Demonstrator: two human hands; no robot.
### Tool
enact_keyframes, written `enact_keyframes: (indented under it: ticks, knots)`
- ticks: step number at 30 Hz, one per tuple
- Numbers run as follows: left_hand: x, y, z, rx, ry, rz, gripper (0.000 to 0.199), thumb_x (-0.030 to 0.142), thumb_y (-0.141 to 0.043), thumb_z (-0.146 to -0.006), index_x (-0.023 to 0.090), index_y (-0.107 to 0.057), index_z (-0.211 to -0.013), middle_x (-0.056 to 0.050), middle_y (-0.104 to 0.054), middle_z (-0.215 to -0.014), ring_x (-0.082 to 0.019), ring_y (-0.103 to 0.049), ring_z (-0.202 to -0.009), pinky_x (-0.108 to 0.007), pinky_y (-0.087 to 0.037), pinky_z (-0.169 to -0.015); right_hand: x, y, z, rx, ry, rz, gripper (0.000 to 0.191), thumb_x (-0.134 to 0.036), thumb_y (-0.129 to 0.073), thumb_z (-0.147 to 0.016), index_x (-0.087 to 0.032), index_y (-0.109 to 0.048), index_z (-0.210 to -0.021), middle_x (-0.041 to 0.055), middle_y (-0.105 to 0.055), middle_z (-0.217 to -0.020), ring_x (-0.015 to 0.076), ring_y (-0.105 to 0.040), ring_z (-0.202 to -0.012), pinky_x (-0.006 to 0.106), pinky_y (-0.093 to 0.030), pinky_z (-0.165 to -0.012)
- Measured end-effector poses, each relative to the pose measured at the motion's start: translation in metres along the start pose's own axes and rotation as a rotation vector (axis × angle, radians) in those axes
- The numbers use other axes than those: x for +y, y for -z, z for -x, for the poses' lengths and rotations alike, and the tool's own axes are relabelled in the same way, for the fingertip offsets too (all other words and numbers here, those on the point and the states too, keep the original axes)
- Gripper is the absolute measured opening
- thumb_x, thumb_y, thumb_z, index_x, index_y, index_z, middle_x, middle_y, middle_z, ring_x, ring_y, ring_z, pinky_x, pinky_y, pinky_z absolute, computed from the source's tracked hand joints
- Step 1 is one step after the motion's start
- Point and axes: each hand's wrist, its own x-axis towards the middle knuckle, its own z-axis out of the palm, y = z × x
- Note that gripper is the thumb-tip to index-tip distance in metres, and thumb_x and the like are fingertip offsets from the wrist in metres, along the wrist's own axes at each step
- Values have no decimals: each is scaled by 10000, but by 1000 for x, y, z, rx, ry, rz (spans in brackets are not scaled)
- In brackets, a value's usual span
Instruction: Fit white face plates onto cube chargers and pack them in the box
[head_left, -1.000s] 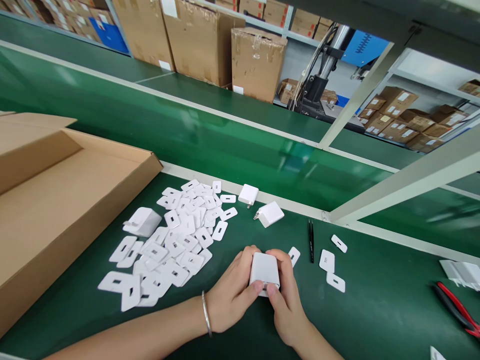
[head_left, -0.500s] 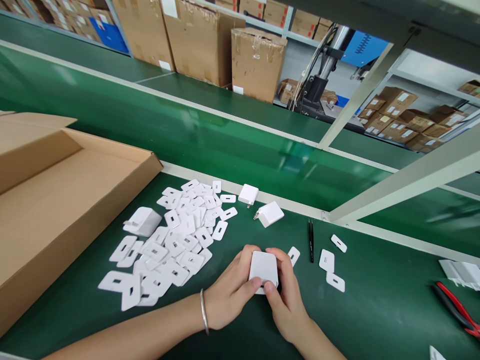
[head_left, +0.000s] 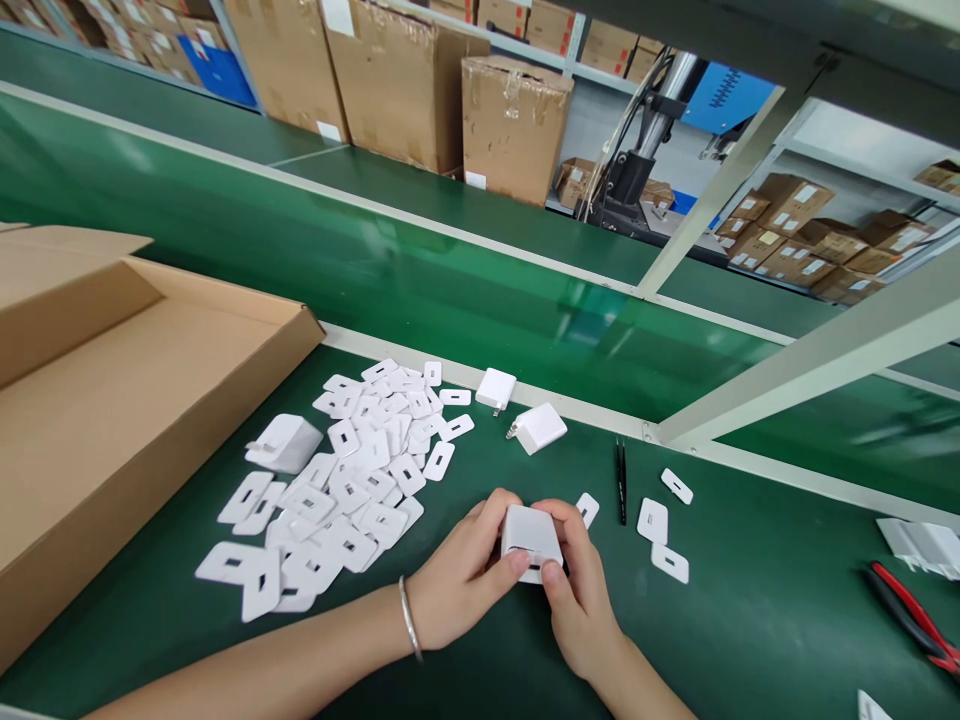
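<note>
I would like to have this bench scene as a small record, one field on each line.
Left hand: grips the white block from its left side, bracelet on the wrist
Right hand: grips the same block from its right side
Left of hands: pile of slotted plates; white adapter beside it; open carton
Beyond hands: two adapters with metal prongs, apart
Right of hands: black tweezers, loose plates, red-and-black pliers
Surface: green bench
</note>
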Motion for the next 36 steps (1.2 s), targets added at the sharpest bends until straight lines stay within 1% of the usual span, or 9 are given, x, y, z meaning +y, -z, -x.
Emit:
enact_keyframes:
  ticks: [5,9,15,19,23,27,31,34,36]
  knots:
    - [2,1,-1,10,-11,-36,527,760,-382,-963,235,-415,-933,1,-482,-840,-195,-459,-763,-323,-353,-670,-1,-1,1,1,-11,13,424,-612,-423,-1042,-245,-539,-1221,26,-628,-888,188,-584,-733,309,-467,-618]
    - [2,1,-1,20,-30,-54,531,764,-370,-960,239,-393,-891,3,-470,-831,-196,-461,-753,-323,-338,-665,-1,-1,1,-7,-12,22,398,-587,-425,-1048,-244,-545,-1213,32,-638,-922,178,-576,-733,303,-445,-612]
    - [2,2,-1,30,-1,-44,435,662,-378,-995,242,-393,-882,13,-465,-825,-188,-450,-736,-321,-335,-665,1,0,1,-14,-31,31,345,-552,-486,-1034,-255,-539,-1203,12,-622,-889,167,-549,-727,286,-417,-602]
    - [1,2,-3,32,33,-33,341,570,-436,-978,242,-405,-890,27,-470,-795,-176,-442,-703,-312,-320,-641,2,0,1,-22,-56,15,328,-530,-509,-1028,-266,-540,-1220,-11,-597,-826,169,-548,-739,280,-421,-618]
    - [-1,2,-3,21,60,24,290,518,-485,-965,240,-415,-922,52,-457,-760,-152,-409,-650,-297,-295,-605,-1,2,-1,-40,-87,-11,297,-508,-528,-1022,-279,-540,-1210,-16,-607,-845,160,-552,-729,273,-415,-615]
    - [-3,1,-3,9,40,73,345,571,-500,-974,240,-417,-929,61,-443,-756,-141,-387,-646,-292,-288,-603,-4,2,-2,-39,-92,-13,276,-498,-539,-1018,-280,-553,-1187,-13,-615,-862,157,-557,-729,271,-414,-614]
    - [-1,2,-3,-9,49,91,442,670,-442,-986,237,-418,-906,56,-416,-759,-142,-365,-654,-298,-288,-613,-2,1,-2,-8,-79,-3,288,-520,-536,-1016,-267,-572,-1147,-1,-639,-878,157,-555,-732,272,-416,-614]
    - [0,3,-1,-33,-26,92,500,720,-375,-989,227,-452,-957,18,-461,-856,-167,-418,-739,-317,-348,-678,1,1,-2,13,-66,-28,315,-550,-522,-1016,-265,-574,-1141,-8,-626,-835,158,-550,-723,270,-414,-609]
    - [1,3,0,-40,-58,86,507,718,-353,-996,223,-465,-994,-6,-490,-916,-186,-452,-797,-333,-373,-721,1,2,-2,9,-64,-38,330,-557,-528,-1014,-266,-568,-1165,-14,-614,-808,163,-556,-728,270,-419,-611]
